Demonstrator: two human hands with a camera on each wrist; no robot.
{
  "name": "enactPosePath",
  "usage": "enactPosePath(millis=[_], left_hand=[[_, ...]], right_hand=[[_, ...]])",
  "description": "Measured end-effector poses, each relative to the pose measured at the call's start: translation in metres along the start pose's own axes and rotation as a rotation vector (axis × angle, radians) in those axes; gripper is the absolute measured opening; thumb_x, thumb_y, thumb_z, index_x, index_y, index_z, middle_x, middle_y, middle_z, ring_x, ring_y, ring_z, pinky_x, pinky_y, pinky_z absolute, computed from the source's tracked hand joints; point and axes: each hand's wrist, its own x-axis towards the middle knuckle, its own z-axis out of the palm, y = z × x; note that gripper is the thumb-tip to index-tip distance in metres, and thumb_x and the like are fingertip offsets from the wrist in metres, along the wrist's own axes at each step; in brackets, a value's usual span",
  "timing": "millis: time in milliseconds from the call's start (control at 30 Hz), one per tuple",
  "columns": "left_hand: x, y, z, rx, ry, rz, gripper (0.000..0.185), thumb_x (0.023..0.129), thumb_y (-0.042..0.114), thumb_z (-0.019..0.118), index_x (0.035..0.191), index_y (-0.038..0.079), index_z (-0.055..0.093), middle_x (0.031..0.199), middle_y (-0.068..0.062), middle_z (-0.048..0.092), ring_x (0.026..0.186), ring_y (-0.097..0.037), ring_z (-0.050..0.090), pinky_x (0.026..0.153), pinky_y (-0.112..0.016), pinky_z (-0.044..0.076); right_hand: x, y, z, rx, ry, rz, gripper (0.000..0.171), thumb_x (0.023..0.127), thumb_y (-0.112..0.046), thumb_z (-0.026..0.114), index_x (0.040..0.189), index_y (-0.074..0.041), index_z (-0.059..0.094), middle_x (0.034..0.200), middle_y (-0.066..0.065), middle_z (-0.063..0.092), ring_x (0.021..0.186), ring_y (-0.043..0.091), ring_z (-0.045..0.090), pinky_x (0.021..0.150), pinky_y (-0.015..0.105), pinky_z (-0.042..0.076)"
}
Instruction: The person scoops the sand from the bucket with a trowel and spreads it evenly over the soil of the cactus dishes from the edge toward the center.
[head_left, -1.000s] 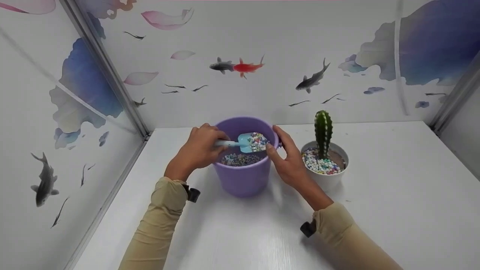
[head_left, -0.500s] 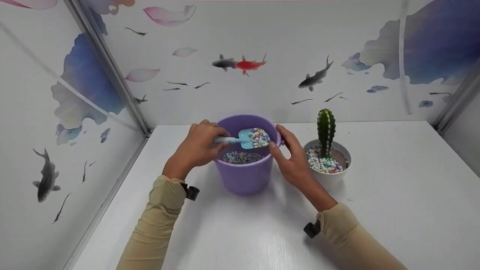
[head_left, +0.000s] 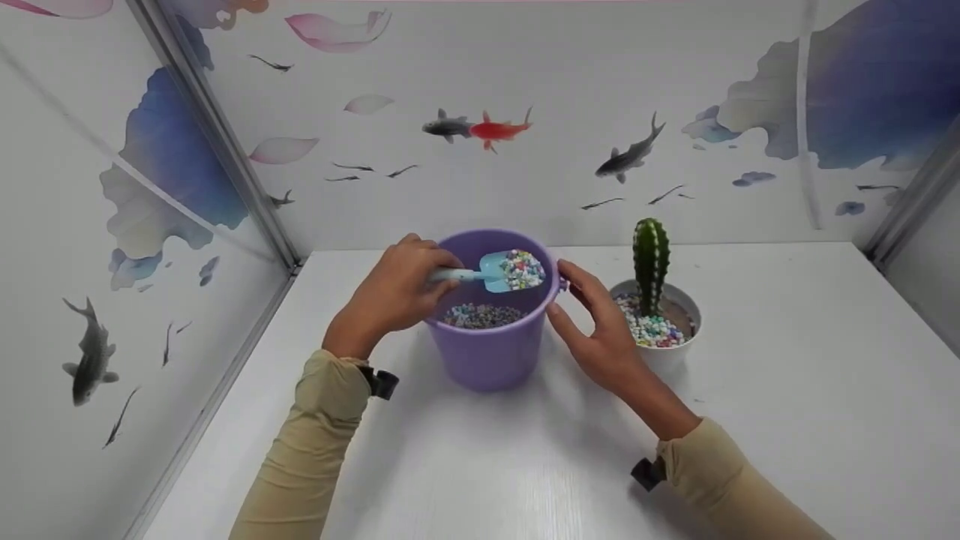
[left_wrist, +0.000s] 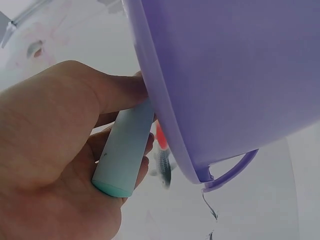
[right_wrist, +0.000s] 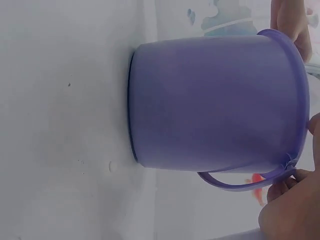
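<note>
My left hand (head_left: 397, 289) grips the pale handle of a small light-blue toy shovel (head_left: 493, 271) over the mouth of a purple bucket (head_left: 487, 360). Multicoloured beads (head_left: 523, 270) are heaped on the shovel's blade, and more beads (head_left: 484, 316) lie in the bottom of the bucket. In the left wrist view the shovel handle (left_wrist: 125, 147) runs between thumb and fingers beside the rim. My right hand (head_left: 604, 337) touches the bucket's right rim with fingertips and thumb spread apart. In the right wrist view its fingers lie by the joint of the bucket's handle (right_wrist: 232, 187).
Right of the bucket stands a white pot (head_left: 664, 358) with a green cactus (head_left: 650, 266), coloured beads around its base. Both are on a white table (head_left: 810, 390). White panels printed with fish (head_left: 499, 131) enclose the back and sides.
The loaded shovel has risen slightly and moved a little right with my left hand. My right hand has shifted right and slightly down, its thumb moving to the outside of the rim.
</note>
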Motion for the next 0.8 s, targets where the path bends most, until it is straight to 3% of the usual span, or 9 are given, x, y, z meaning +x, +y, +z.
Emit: enactPosePath(millis=[167,433,667,800], left_hand=[[0.002,0.004,-0.003,-0.007,-0.004,0.003,0.022,0.102,0.021,0.077,0.119,0.008,0.082,0.113,-0.008,0.079,0.107,-0.029,0.065,0.098,-0.046,0.056],[0.006,0.01,-0.008,-0.038,-0.026,0.001,0.022,0.104,0.02,0.075,0.121,0.009,0.081,0.116,-0.008,0.079,0.109,-0.029,0.063,0.1,-0.046,0.055],[0.009,0.016,-0.01,-0.05,-0.027,0.037,0.022,0.104,0.022,0.074,0.12,0.008,0.082,0.116,-0.009,0.08,0.109,-0.03,0.065,0.098,-0.046,0.055],[0.012,0.022,-0.009,-0.054,-0.036,0.043,0.022,0.104,0.02,0.074,0.121,0.008,0.081,0.117,-0.009,0.08,0.109,-0.03,0.065,0.098,-0.046,0.055]], right_hand=[[-0.008,-0.006,-0.009,-0.038,-0.02,-0.044,0.064,0.107,-0.019,0.069,0.166,-0.017,0.043,0.169,0.0,0.047,0.159,0.016,0.042,0.127,0.035,0.04],[-0.018,-0.011,-0.031,-0.086,0.014,-0.103,0.063,0.105,-0.01,0.069,0.164,-0.017,0.047,0.167,-0.001,0.049,0.157,0.015,0.045,0.123,0.025,0.042],[-0.026,-0.011,-0.056,-0.168,0.117,-0.234,0.059,0.099,0.005,0.069,0.155,-0.011,0.057,0.154,0.01,0.061,0.139,0.012,0.058,0.115,0.022,0.048],[-0.029,-0.008,-0.071,-0.239,0.203,-0.293,0.058,0.094,0.011,0.071,0.149,-0.005,0.062,0.147,0.014,0.064,0.135,0.012,0.059,0.112,0.02,0.046]])
